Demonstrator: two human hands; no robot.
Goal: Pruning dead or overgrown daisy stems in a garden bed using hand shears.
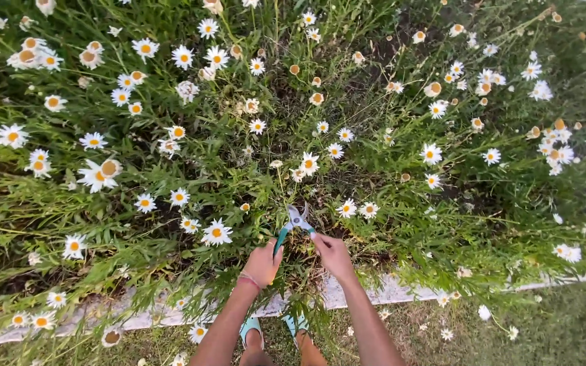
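Head cam: both hands, left (263, 263) & right (332, 255), grip teal-handled shears (296, 224) w/ blades open over daisy bed (137, 169); pale curb (374, 293), grass.

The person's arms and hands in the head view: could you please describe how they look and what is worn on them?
Both forearms are bare, with no sleeves and no gloves. The left hand has a thin pinkish-red band around its wrist. The right hand and its wrist show nothing worn; no rings can be made out.
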